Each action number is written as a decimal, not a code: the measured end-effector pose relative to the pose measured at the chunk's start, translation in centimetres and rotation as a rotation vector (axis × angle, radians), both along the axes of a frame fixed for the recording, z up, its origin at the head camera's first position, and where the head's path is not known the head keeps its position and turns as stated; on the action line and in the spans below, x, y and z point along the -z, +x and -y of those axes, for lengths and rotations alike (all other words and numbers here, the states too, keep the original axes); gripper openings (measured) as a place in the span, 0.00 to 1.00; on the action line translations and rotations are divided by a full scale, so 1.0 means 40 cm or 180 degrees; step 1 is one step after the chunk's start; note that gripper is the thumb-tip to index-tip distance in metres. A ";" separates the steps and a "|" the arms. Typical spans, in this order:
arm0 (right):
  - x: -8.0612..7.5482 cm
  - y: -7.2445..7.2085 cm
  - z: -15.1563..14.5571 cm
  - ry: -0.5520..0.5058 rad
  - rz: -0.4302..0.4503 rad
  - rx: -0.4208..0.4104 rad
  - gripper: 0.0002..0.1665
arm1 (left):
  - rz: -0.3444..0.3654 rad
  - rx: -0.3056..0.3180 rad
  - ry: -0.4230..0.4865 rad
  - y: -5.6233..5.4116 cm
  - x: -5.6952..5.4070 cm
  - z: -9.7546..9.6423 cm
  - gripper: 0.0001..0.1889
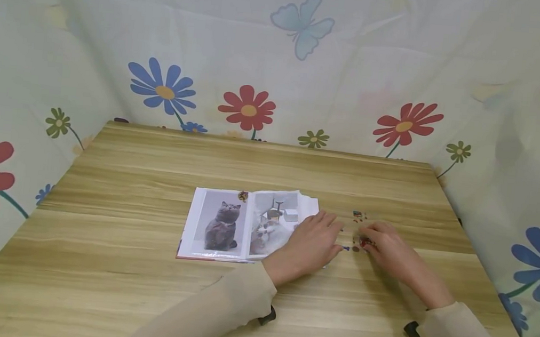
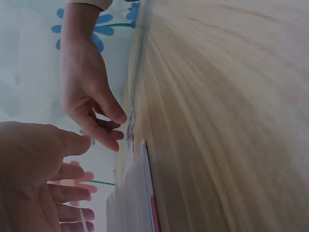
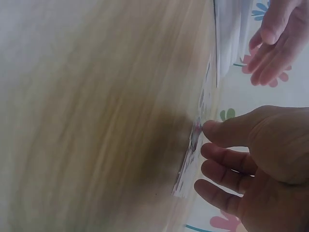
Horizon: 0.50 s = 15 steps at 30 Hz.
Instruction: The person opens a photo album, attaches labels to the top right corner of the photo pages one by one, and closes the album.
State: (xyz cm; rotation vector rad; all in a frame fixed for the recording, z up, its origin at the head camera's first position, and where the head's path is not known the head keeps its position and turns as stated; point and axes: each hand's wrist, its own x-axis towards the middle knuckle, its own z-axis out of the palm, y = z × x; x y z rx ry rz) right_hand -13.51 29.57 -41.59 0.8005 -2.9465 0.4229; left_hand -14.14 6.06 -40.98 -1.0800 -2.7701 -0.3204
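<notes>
An open photo album (image 1: 190,226) lies on the table with a grey cat photo on its left page. My left hand (image 1: 309,241) lies across the album's right edge, fingers extended and holding nothing visible. To its right is a clear sheet with small colourful stickers (image 1: 357,214). My right hand (image 1: 390,251) is over the sheet's right part, thumb and fingertips beside a red sticker (image 1: 365,242). Both wrist views show a gap between the right thumb (image 3: 212,130) and forefinger. Whether the sticker's edge is lifted cannot be seen.
A small brown and gold sticker (image 1: 243,195) sits at the top of the album's left page. The wooden table (image 1: 96,282) reaches to a flower-printed curtain (image 1: 345,79) at the back and both sides.
</notes>
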 end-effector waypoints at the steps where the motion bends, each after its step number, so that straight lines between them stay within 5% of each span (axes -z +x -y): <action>1: 0.002 -0.001 -0.001 0.0022 -0.0018 -0.0005 0.19 | -0.0030 -0.0006 -0.0007 -0.002 0.003 -0.005 0.24; 8: 0.016 -0.005 -0.007 0.0078 -0.0140 -0.0050 0.18 | -0.0068 -0.0122 -0.0137 -0.010 0.019 -0.036 0.21; 15: 0.014 -0.006 -0.008 0.0082 -0.0099 -0.0087 0.19 | 0.0140 -0.0151 -0.0243 -0.028 0.041 -0.054 0.22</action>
